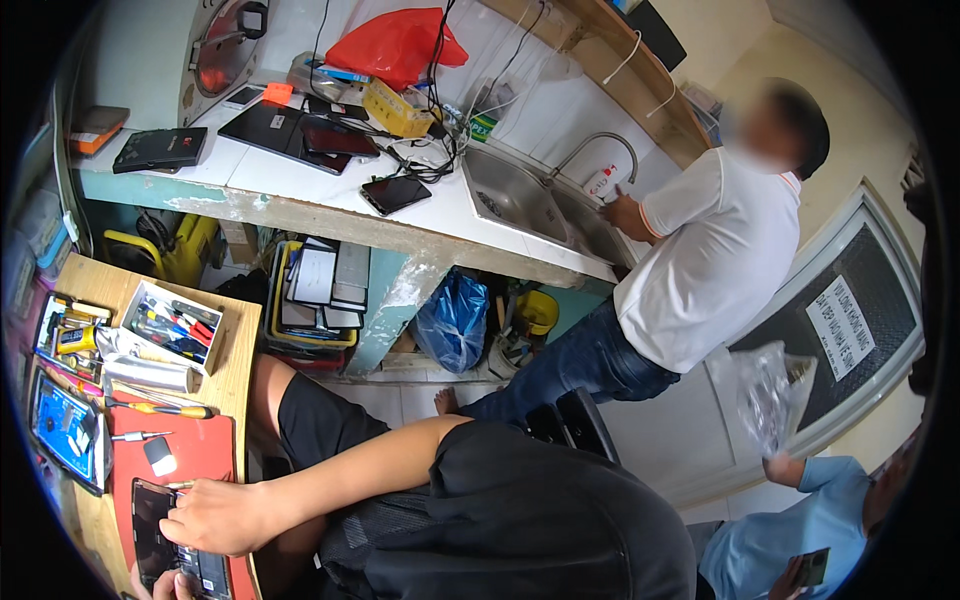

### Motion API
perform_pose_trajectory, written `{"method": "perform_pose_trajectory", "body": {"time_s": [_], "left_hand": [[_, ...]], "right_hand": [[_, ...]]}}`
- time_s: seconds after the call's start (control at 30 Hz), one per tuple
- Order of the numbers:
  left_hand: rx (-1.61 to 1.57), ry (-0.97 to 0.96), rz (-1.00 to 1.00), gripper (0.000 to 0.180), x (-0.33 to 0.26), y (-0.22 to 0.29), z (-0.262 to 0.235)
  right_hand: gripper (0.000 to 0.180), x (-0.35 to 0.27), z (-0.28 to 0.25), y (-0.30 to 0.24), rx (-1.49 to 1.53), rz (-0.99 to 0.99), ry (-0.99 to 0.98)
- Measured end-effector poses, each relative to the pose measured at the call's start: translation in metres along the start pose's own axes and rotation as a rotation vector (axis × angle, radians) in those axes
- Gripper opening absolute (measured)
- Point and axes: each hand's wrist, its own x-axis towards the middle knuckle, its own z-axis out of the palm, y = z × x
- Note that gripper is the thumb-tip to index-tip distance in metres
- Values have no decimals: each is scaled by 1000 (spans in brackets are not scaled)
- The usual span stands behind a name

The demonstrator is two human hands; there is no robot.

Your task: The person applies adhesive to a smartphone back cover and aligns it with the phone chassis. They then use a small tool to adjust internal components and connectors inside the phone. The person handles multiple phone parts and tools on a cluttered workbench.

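Head view, taken with the red work mat (205,450) on the wooden desk (240,350) as landmark. On the near end of the mat lies an opened phone (165,545), dark and face up. The right hand (225,515) reaches across the body and rests on the phone's right edge, fingers curled together against it; whether they pinch a part cannot be told. The left hand (165,585) shows only as fingertips at the phone's lower edge, touching it; its state cannot be told. Just beyond the phone on the mat sits a small grey pad (158,456). At the mat's far edge lies a yellow-handled screwdriver (170,409), and farther off stands a white tray of tools (175,327). Left of the mat is a blue box (65,430). Well beyond the desk, a person in a white shirt (715,255) stands at a steel sink (515,195).
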Motion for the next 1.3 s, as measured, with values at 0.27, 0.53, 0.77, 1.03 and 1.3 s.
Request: {"method": "perform_pose_trajectory", "body": {"time_s": [0.27, 0.53, 0.77, 1.03, 1.3], "left_hand": [[-67, -25, -75, 32, 8, -8, -1], [-64, -25, -96, 31, 9, -2, -3], [-133, -14, -111, 28, 12, -4, 3], [-203, -6, -124, 24, 11, -7, 5], [-279, -7, -121, 21, 12, -13, 7]], "right_hand": [[17, 9, -13, -6, 437, 163, 193], [16, 19, 3, -21, 497, 160, 160], [13, 21, 11, -28, 541, 185, 127], [17, 24, 27, -29, 477, 191, 106], [18, 19, 24, -34, 532, 224, 103]]}}
